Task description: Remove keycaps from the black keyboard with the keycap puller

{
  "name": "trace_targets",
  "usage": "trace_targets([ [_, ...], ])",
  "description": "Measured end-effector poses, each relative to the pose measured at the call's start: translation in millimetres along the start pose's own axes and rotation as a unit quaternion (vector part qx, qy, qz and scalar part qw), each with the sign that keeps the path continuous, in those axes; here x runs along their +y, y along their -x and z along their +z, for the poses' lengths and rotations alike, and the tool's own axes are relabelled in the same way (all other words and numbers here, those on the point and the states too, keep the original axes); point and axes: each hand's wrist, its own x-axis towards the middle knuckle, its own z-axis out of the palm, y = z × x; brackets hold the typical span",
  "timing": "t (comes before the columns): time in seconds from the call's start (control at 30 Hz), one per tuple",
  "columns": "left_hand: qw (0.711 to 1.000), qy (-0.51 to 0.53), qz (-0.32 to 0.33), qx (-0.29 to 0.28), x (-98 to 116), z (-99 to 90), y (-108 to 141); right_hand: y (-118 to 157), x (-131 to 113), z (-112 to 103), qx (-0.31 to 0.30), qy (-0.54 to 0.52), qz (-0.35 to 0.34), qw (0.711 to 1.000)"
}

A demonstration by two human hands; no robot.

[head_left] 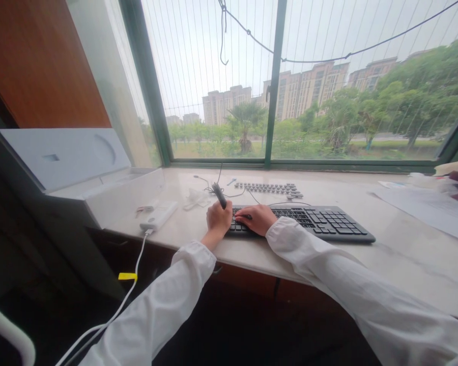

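Observation:
A black keyboard (328, 223) lies near the front edge of the white counter, with many keycaps off its left and middle part. My left hand (219, 217) is closed around a dark brush (219, 196), held upright over the keyboard's left end, bristles up. Beside it, my right hand (256, 218) rests on the left part of the keyboard, fingers bent together; what they hold, if anything, is too small to name. Rows of loose keycaps (267, 188) lie on the counter behind the keyboard.
An open white box (125, 195) stands at the left. Near it are a white power strip (160, 215) with a cable and a crumpled clear bag (197, 198). Thin cables lie behind the hands. Papers (427, 206) and bags lie at the right, below the window.

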Motion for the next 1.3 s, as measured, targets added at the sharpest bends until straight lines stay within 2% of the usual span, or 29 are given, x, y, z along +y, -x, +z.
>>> trace_targets([
  [0.07,0.998,0.06,-0.008,-0.006,0.2,-1.1,-4.5,0.2,-0.8,-0.6,0.002,-0.001,0.002,1.0],
  [0.13,0.983,0.179,-0.024,-0.016,2.8,-1.7,-10.8,0.3,-1.3,-1.0,0.006,-0.004,0.0,1.0],
  [0.17,0.966,0.254,-0.04,-0.024,5.4,-1.6,-13.9,0.2,-1.3,-1.1,0.008,-0.006,-0.003,1.0],
  [0.23,0.911,0.4,-0.081,-0.05,12.8,-0.8,-18.7,-0.1,-1.1,-0.9,0.01,-0.009,-0.007,1.0],
  [0.3,0.86,0.493,-0.102,-0.085,21.2,1.5,-20.1,-0.4,-0.5,-0.1,0.01,-0.008,-0.006,1.0],
  [0.33,0.844,0.516,-0.106,-0.098,24.9,3.2,-19.6,-0.5,-0.1,0.3,0.009,-0.007,-0.003,1.0],
  [0.43,0.827,0.538,-0.135,-0.094,32.4,10.4,-15.7,-0.8,0.8,1.5,0.005,-0.005,0.0,1.0],
  [0.67,0.81,0.541,-0.226,0.024,38.0,22.4,-14.2,-0.7,1.1,1.0,0.005,-0.006,-0.001,1.0],
  [0.8,0.795,0.562,-0.225,0.047,39.5,24.5,-12.7,-0.3,1.1,0.9,0.005,-0.009,-0.002,1.0],
  [0.97,0.807,0.55,-0.2,0.076,36.3,20.1,-14.7,-0.1,1.0,1.1,0.005,-0.005,0.004,1.0],
  [1.03,0.796,0.57,-0.184,0.088,34.0,16.6,-18.0,-0.1,0.7,0.7,0.008,-0.006,0.001,1.0],
  [1.3,0.719,0.657,-0.226,0.023,31.6,10.5,-23.3,0.3,0.0,0.0,0.004,-0.001,0.01,1.0],
])
